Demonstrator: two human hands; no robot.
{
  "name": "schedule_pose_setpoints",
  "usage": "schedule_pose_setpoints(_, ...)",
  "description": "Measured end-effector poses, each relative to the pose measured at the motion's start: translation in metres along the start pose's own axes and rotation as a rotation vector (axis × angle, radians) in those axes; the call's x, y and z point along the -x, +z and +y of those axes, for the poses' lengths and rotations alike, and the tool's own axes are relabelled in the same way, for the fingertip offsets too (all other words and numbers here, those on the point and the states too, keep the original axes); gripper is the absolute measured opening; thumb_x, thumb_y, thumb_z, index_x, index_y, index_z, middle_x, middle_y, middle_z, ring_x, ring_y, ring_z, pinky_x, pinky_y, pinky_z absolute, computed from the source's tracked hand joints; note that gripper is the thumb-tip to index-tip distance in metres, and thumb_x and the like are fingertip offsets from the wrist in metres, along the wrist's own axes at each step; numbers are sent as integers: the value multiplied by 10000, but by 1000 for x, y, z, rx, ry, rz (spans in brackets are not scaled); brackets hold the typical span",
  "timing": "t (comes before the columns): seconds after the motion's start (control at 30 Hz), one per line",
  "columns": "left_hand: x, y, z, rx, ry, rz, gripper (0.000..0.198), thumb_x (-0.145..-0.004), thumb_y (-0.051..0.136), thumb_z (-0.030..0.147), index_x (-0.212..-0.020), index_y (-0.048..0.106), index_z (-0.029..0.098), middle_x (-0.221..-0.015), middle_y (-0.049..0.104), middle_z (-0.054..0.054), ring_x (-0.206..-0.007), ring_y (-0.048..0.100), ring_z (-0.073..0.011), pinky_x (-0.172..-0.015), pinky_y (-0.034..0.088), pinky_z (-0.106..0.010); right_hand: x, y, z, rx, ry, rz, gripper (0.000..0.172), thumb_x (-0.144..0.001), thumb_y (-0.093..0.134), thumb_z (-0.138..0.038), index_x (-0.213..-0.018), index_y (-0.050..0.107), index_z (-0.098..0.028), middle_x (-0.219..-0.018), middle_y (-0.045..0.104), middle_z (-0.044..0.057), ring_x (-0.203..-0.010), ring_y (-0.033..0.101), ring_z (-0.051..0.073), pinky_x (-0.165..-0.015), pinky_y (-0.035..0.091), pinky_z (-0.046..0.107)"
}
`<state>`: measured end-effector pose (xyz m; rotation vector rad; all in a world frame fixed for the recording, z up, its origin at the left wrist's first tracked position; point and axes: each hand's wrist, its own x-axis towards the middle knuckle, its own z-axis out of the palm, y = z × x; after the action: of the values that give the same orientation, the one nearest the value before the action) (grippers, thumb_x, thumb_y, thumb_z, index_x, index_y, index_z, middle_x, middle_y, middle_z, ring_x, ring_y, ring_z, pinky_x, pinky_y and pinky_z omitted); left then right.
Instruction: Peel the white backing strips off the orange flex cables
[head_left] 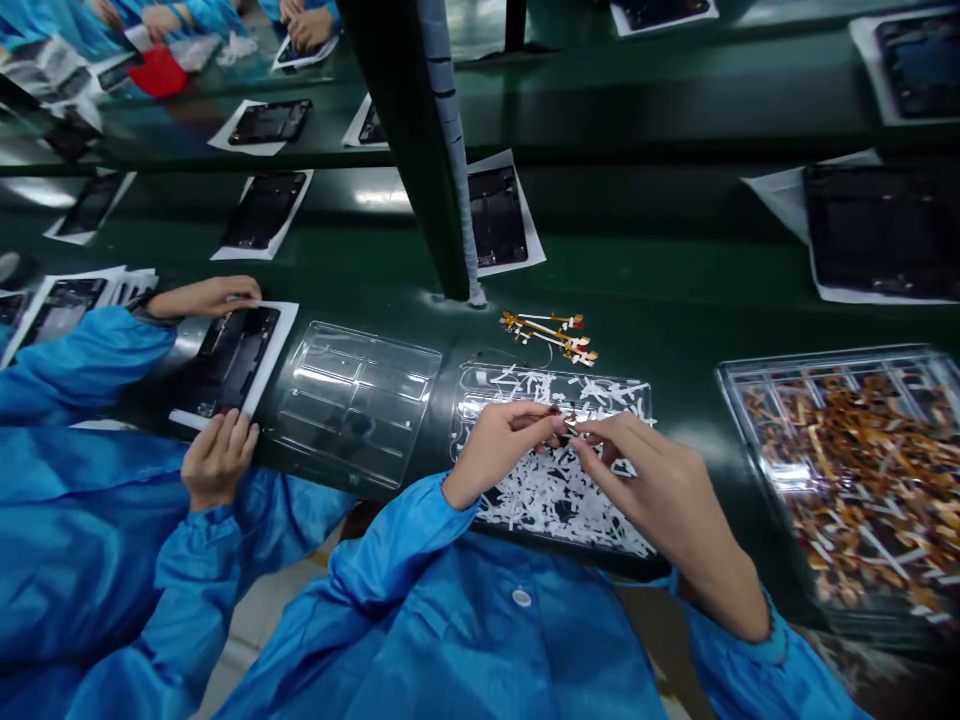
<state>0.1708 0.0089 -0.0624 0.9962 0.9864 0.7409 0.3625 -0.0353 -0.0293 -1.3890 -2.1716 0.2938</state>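
My left hand (pixel 504 445) and my right hand (pixel 664 480) meet fingertip to fingertip, both pinching a small flex cable (pixel 571 428) that their fingers mostly cover. Beneath them lies a clear plastic tray holding many white paper-like strips (pixel 551 505). Just beyond this tray, several orange flex cables with white strips (pixel 551 335) lie in a loose bunch on the green bench. To the right of my right hand, a larger clear tray (pixel 765 480) is heaped with orange flex cables and white strips (pixel 862 450).
An upturned or bare clear tray (pixel 360 395) lies left of my hands. Beside it, a co-worker's hands (pixel 217 455) touch a black device frame (pixel 236 365) on white paper. A dark post (pixel 420 150) rises ahead. More device frames (pixel 499 215) rest along the line behind.
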Motion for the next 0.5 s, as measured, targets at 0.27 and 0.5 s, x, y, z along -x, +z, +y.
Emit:
schedule_pose_setpoints(0.27,3,5,-3,-180,120,61,174,-862,758,320,-923,737,158,-837,751,-43,-770,712,-146,-734,585,-279,-12,7,1,-382,351,-26,177,-996,610,-355,-931,713,-226,-814,699,36,-684,637,172,-620,501,305)
schedule_pose_setpoints(0.5,6,12,4,-542,303,158,62,-838,696,181,-885,735,174,-794,707,-14,-714,644,-136,-718,528,-271,-8,17,3,-501,477,-6,199,-959,651,-380,-889,712,-204,-706,675,6,-609,623,154,-566,492,282)
